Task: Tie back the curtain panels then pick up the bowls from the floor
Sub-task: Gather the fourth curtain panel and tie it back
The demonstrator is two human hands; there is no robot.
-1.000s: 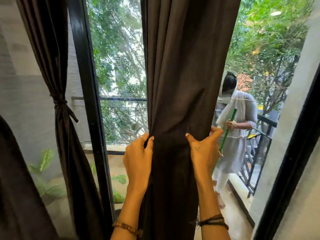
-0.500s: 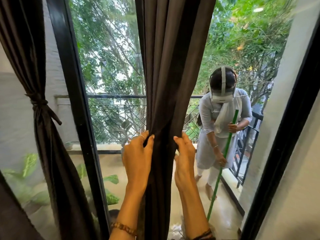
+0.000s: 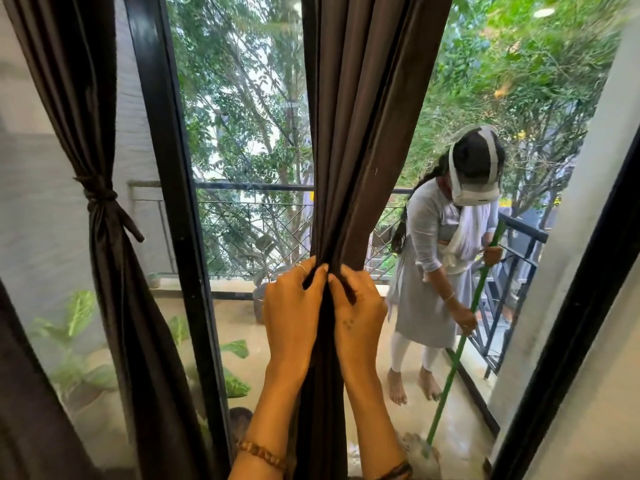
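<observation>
We curled our left hand and right hand around the gathered curtain panel, fingers pinching its folds at twelve o'clock.

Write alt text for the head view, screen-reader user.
Both hands, left hand and right hand, grip the gathered middle curtain panel at a glass balcony door. To the left, another curtain panel is already knotted with a tie. Outside, a second person holds a green-handled broom on the balcony.
</observation>
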